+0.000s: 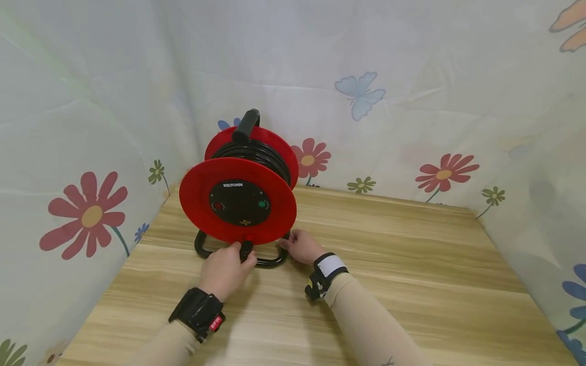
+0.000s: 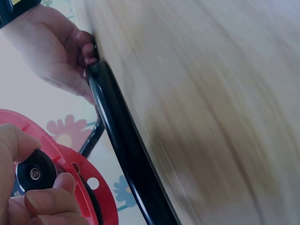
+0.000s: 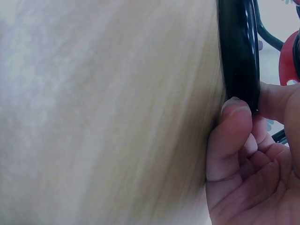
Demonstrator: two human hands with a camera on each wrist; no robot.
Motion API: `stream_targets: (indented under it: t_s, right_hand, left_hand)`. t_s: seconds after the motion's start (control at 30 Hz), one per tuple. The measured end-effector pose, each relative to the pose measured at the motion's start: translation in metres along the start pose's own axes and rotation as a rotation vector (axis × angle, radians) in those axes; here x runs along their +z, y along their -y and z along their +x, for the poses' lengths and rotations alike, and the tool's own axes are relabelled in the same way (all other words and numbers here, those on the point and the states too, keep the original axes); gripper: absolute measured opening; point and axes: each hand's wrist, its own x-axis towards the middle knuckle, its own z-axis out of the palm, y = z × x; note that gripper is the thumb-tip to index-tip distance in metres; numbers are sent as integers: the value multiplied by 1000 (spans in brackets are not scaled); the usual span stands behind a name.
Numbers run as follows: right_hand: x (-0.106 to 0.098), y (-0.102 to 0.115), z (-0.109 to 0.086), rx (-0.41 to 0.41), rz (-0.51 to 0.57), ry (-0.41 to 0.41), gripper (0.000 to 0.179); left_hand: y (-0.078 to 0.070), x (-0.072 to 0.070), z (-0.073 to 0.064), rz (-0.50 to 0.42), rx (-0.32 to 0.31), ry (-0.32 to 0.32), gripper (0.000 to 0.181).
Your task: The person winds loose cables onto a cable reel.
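Note:
A red cable reel point(image 1: 192, 203) with black cable point(image 1: 256, 151) wound on it stands on its black tubular frame point(image 1: 270, 263) at the left of the table. My left hand point(image 1: 226, 269) grips the small black crank knob point(image 1: 246, 250) at the bottom of the front disc. In the left wrist view thumb and fingers close round that knob point(image 2: 35, 172). My right hand point(image 1: 304, 246) pinches the right side of the frame's base, and the right wrist view has its fingers round the black tube point(image 3: 238, 51). The reel's black carrying handle point(image 1: 246, 126) points up.
The reel stands on a wood-grain table point(image 1: 393, 254). A pale curtain point(image 1: 293, 61) printed with flowers and butterflies hangs behind and on both sides, close to the reel's back and left.

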Motion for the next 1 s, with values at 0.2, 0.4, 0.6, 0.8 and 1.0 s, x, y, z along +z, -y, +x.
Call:
stream_targets:
  t_s: [0.2,0.4,0.6,0.8,1.0]
  right_hand:
    - [0,-1,2,3,-10,15,32]
    - [1,-2,4,8,-10,11,32]
    - [1,-2,2,13,-2,7,32]
    - [0,-1,1,15,2,9,32]
    - [-1,-2,3,26,30,30,31]
  left_hand:
    - [9,-7,-1,-16,-54,50,28]
    - [21,-12,1,-42,-105,94,27]
    - [32,-17,2,-55,-134,115,27]
    - [39,-26,2,-60,-148,113,24]
    - [46,-38,2,-63,-181,105,32]
